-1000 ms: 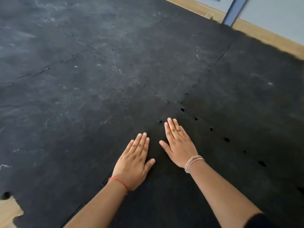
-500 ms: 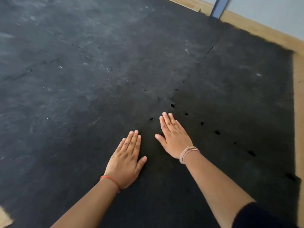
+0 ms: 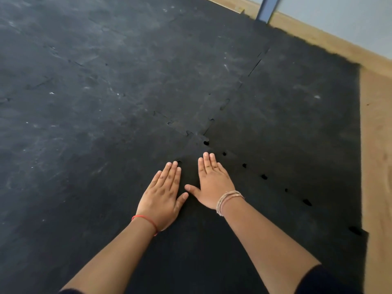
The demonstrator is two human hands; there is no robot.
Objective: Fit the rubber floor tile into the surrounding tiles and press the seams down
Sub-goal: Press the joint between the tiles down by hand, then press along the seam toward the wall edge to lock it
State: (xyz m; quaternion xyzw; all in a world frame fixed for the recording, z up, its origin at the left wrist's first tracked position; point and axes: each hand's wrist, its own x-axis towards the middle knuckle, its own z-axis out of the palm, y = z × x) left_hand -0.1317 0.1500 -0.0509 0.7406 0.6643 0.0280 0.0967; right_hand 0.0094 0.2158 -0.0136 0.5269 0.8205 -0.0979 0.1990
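A black rubber floor tile lies under both my arms, its far corner pointing at the spot where several tiles meet. My left hand lies flat, palm down, fingers together, near the tile's left seam. My right hand lies flat beside it, palm down, close to the corner. The right seam runs diagonally to the lower right and shows several small dark gaps between the interlocking teeth. The neighbouring tiles are scuffed and greyish.
Bare wooden floor borders the mat on the right and along the far edge. A blue-grey post stands at the top right against a pale wall.
The view has shifted left, showing more wood floor on the right. Both hands stay flat on the tile and have drawn closer together near the corner.
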